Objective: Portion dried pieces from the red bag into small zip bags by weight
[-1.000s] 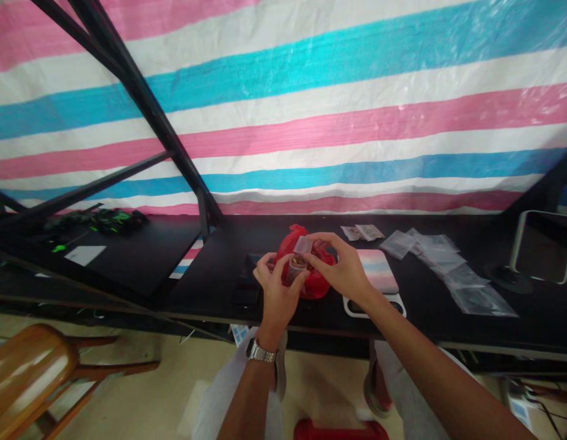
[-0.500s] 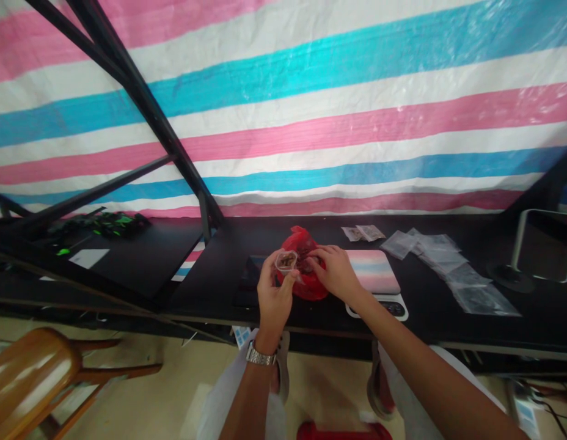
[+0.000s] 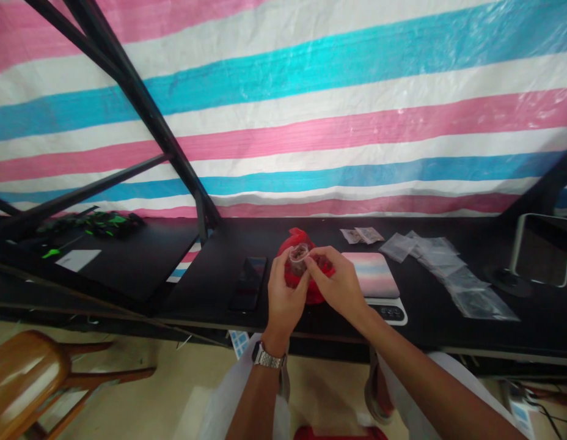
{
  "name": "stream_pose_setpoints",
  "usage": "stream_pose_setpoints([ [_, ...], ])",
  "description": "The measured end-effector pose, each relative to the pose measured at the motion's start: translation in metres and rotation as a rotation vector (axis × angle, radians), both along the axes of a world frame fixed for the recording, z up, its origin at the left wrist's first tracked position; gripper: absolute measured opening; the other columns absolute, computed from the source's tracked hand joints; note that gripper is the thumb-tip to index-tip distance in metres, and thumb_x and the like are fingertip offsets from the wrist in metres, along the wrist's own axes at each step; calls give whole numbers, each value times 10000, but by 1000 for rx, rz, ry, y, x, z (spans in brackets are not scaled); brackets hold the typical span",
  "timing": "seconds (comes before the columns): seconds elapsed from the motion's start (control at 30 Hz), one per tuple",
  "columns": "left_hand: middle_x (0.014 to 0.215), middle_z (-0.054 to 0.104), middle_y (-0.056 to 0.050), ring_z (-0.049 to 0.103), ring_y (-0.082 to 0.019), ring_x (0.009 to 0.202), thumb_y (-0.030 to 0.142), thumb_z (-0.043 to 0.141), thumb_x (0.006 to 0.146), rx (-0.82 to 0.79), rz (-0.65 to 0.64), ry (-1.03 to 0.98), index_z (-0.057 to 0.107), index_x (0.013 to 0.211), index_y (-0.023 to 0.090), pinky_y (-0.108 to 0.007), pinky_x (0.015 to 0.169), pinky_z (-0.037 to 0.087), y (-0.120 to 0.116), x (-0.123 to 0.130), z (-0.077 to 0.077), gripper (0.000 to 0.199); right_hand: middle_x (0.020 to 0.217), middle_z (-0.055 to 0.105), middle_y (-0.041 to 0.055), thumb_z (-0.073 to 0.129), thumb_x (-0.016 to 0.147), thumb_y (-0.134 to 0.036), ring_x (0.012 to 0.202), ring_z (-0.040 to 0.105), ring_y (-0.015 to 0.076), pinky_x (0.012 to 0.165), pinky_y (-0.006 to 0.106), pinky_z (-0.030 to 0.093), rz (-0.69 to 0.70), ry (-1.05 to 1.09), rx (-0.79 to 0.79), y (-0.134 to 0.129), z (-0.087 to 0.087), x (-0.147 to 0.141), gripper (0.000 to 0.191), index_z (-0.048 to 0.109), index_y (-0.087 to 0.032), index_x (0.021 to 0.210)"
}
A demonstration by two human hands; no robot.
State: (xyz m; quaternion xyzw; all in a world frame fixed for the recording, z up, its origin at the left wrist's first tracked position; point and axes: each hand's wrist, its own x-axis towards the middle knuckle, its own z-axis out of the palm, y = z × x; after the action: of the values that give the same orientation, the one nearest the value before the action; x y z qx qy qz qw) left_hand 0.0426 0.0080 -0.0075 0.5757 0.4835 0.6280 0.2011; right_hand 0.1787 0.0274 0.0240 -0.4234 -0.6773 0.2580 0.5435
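On the black counter (image 3: 205, 256), a red plastic bag (image 3: 296, 239) sits behind both hands. The left hand (image 3: 286, 293) pinches a small clear cup (image 3: 299, 259) above it, and the right hand (image 3: 341, 284) has its fingers (image 3: 313, 264) closed against the rim. A slipping pinch could spill the cup's dark contents (image 3: 298, 266).

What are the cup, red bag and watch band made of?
The cup looks like thin clear plastic: see-through, with a glossy rim. The red bag seems thin plastic film, shiny and crinkled. The watch band looks like linked metal, probably steel, with a silvery sheen; plating can't be ruled out.
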Motion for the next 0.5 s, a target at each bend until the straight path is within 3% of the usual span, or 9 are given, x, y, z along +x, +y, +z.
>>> stream_pose_setpoints([
  [0.1, 1370, 730, -121, 712, -258, 1242, 279, 721, 963, -29, -117, -49, 675, 1353, 232, -428, 1116, 550, -1, 6, 5, 395, 893, 756, 37, 667, 972, -318, 753, 657, 187, 732, 322, 531, 14, 38, -15, 7, 2, 13, 114, 727, -221, 958],
  [0.17, 1257, 781, -104, 757, -232, 1132, 311, 709, 976, -46, -173, -149, 720, 1257, 224, -373, 1020, 600, 0, 8, 6, 294, 858, 734, 26, 665, 974, -324, 727, 634, 176, 698, 308, 510, 31, 51, 2, 10, 5, 22, 126, 718, -219, 928],
  [0.33, 897, 798, -45, 754, -176, 810, 453, 828, 875, -50, -82, -316, 778, 944, 194, -275, 758, 622, 5, 5, 7, 273, 800, 680, 12, 669, 968, -309, 710, 589, 168, 673, 298, 482, 35, 5, 57, 12, 10, 39, 133, 708, -222, 875],
  [0.5, 835, 783, -34, 725, -167, 752, 494, 833, 860, -34, -5, -287, 796, 888, 190, -272, 715, 609, 6, 5, 9, 307, 786, 665, 7, 673, 951, -256, 704, 577, 166, 664, 293, 474, 38, -72, 92, 10, 8, 46, 87, 720, -225, 885],
])
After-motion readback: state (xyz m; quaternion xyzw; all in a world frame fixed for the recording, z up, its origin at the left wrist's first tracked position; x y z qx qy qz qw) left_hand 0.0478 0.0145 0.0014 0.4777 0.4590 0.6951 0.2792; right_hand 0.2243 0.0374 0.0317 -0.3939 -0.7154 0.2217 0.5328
